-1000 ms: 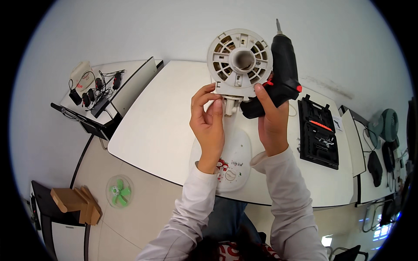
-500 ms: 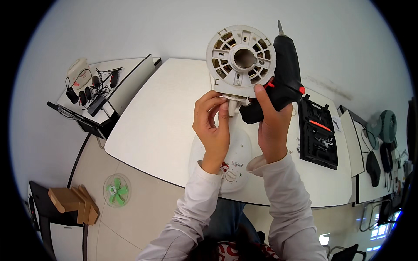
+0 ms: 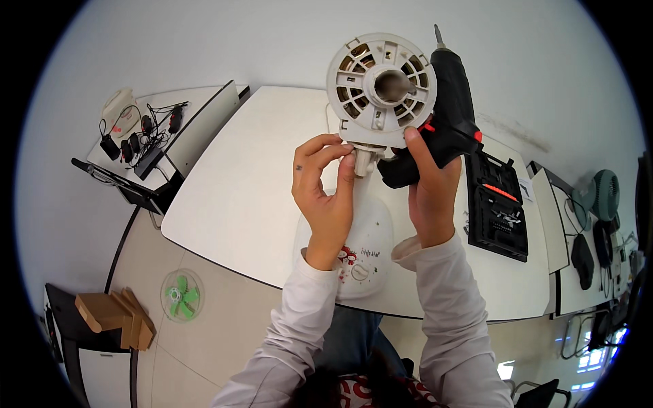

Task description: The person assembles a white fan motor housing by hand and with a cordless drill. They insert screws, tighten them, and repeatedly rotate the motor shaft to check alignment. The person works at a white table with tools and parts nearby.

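Observation:
A white round fan motor housing (image 3: 354,115) is held up over the table, its slotted face and central hole toward me. Copper-coloured parts show through the slots. My left hand (image 3: 325,194) pinches with thumb and fingertips at the left side of the housing's short neck (image 3: 364,163). In my right hand (image 3: 432,180) is a black cordless screwdriver (image 3: 452,95) with red parts, its bit pointing up. The right thumb also presses on the housing's lower right edge. Beneath my hands lies the white fan base (image 3: 374,234) with a printed cartoon and a knob.
An open black tool case (image 3: 496,211) with bits lies at the table's right. The white table (image 3: 231,183) reaches to the wall. On the floor at left is a green fan blade (image 3: 181,297) beside cardboard boxes (image 3: 112,313). Chargers and cables (image 3: 146,136) cover a side desk.
The motor housing and screwdriver have moved slightly up and right. My left hand has shifted a little left, its fingers spreading somewhat from the neck.

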The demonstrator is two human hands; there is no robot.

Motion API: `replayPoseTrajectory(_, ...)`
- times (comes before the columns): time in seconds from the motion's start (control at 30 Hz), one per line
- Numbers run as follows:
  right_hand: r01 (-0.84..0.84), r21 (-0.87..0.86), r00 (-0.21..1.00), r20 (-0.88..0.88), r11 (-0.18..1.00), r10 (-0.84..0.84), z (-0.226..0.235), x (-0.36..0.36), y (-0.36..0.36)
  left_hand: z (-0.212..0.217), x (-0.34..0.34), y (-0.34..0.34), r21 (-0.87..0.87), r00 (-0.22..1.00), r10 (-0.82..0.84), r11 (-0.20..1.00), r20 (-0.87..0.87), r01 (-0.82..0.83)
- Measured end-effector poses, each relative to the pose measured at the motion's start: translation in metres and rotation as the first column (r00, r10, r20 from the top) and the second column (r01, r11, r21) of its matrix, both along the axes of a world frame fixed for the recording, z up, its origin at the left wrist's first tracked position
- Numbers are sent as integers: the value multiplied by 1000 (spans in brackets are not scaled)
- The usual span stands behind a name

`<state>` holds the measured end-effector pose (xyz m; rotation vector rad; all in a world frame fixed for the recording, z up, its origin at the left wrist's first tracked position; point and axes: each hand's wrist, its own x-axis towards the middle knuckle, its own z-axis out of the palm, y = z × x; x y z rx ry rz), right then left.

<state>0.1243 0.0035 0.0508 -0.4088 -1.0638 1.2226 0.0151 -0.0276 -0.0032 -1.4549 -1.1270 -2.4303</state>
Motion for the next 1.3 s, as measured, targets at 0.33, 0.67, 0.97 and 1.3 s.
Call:
replayPoseTrajectory(0.33, 14, 3, 1000, -24, 1000, -14, 1, -5, -2, 4, 7, 2, 60, 987, -141, 989, 72, 137)
replayPoseTrajectory(0.67, 20, -14, 1000, -23, 1000, -20, 2, -5, -6, 15, 17, -1, -31, 991, -119, 992, 64, 121)
replayPoseTrajectory(0.97, 44, 16, 999, -16, 999, -44, 0, -3, -8, 18, 27, 0, -46, 961, -177, 981, 211, 190)
replayPoseTrajectory(1.3, 55, 89, 998, 18, 994, -57, -11, 26, -12, 19, 25, -2, -90, 975, -130, 985, 182, 149)
